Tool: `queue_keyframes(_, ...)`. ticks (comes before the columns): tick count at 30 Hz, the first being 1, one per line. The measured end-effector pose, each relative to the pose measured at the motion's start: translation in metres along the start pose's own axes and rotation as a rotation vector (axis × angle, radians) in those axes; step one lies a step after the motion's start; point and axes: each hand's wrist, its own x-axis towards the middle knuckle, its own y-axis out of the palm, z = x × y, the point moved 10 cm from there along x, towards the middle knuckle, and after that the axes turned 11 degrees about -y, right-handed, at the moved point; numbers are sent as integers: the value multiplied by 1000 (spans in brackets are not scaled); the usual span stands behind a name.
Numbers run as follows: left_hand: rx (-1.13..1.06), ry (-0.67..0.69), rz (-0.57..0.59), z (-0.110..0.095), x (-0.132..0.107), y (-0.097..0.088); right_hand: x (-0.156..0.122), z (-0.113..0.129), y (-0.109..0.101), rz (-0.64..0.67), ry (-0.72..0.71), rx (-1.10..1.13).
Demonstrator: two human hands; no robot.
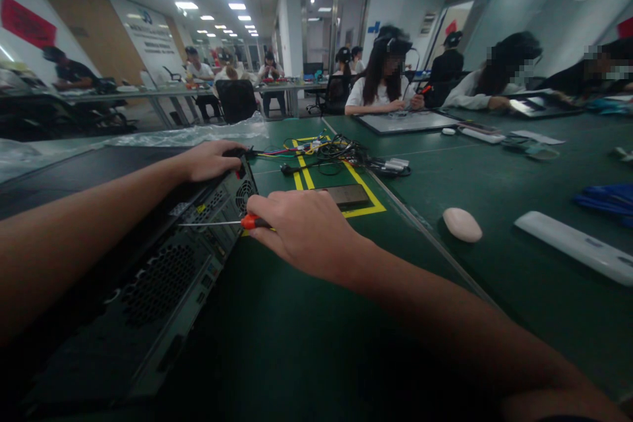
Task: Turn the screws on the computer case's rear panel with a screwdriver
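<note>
Green table (415, 184): computer case (148, 290) at eight o'clock, left grip (212, 161) loosely spread on it; right grip (301, 234) wraps screwdriver (250, 221), apparently for screw-work, next needing alignment.

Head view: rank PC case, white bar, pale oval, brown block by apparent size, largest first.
1. PC case
2. white bar, running to the right edge
Unsure, not ranked: pale oval and brown block; they look close, and the right hand partly hides the brown block.
</note>
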Motion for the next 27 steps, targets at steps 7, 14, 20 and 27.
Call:
queue_keyframes(7,6,-4,9,0,-1,1,0,1,-1,-10,-6,1)
queue_keyframes(14,-6,-14,25,-1,-1,3,1,1,0,-9,-13,-2)
queue_keyframes(20,8,-16,15,0,-1,2,1,2,1,13,6,-3)
queue_keyframes(27,9,-7,15,1,1,2,1,2,2,6,-5,-11)
